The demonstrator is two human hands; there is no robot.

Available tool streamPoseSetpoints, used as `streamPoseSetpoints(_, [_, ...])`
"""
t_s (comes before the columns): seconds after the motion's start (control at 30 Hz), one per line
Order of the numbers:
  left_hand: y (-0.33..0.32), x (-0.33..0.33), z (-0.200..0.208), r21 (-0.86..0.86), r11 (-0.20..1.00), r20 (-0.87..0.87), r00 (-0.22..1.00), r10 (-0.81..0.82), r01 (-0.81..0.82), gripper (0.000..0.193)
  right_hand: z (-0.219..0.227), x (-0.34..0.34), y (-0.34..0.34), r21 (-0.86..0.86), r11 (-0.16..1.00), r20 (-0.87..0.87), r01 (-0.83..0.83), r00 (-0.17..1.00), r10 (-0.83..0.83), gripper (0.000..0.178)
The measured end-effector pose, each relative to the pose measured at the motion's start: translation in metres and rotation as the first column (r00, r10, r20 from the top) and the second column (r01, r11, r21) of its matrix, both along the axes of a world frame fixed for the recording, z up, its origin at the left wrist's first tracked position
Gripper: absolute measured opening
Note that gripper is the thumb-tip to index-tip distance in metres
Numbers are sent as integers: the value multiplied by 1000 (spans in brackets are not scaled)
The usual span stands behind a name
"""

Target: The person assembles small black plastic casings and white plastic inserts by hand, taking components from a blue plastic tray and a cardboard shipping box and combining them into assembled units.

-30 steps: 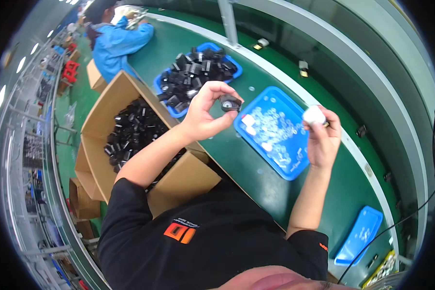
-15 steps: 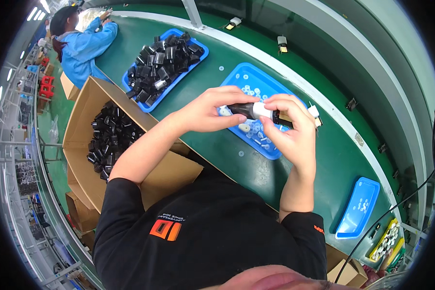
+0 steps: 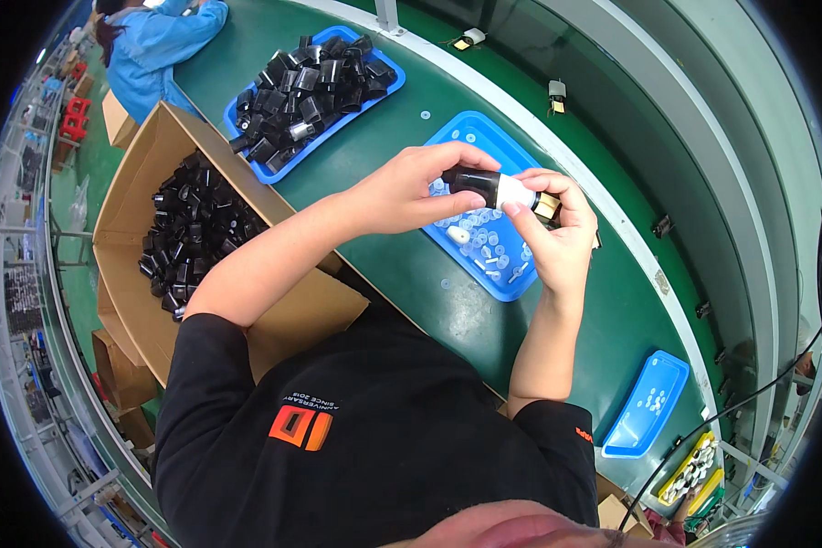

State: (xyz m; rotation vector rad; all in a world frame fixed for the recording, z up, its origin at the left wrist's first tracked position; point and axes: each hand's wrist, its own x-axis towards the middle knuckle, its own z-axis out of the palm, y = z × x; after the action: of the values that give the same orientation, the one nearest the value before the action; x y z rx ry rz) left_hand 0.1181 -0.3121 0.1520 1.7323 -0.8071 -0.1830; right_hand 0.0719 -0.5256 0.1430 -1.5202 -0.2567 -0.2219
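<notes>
Between my hands, above a blue tray (image 3: 487, 137), is a short cylindrical item with a glossy black sleeve (image 3: 477, 184), a white middle band (image 3: 514, 191) and a gold-coloured end (image 3: 547, 208). My left hand (image 3: 406, 194) pinches the black sleeve between thumb and fingers. On the right, my right hand (image 3: 562, 233) closes its fingers and thumb round the white and gold portion. The black and white parts meet end to end. Translucent round washers (image 3: 470, 225) and a cream oval piece (image 3: 458, 235) lie in the tray below.
Another blue tray (image 3: 395, 80) is heaped with black sleeves. A cardboard box (image 3: 123, 205) of black parts stands at left. At right are a small blue tray (image 3: 632, 437) and a yellow tray (image 3: 694, 472). A person in blue (image 3: 160, 46) sits far left; a black cable (image 3: 738, 399) crosses the right side.
The whole view has shifted a little. Both hands still hold the item, now turned so that more of the black sleeve and the gold end show.
</notes>
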Motion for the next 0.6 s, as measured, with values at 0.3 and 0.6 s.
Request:
streamPoseSetpoints(0.3, [-1, -2, 6, 122, 992, 167, 986, 2, -23, 42, -26, 11, 5, 153, 976, -10, -153, 988, 156, 24])
streamPoseSetpoints(0.6, [-41, -16, 13, -40, 999, 464, 886, 17, 2, 49, -79, 23, 12, 943, 119, 159, -310, 737, 657, 30])
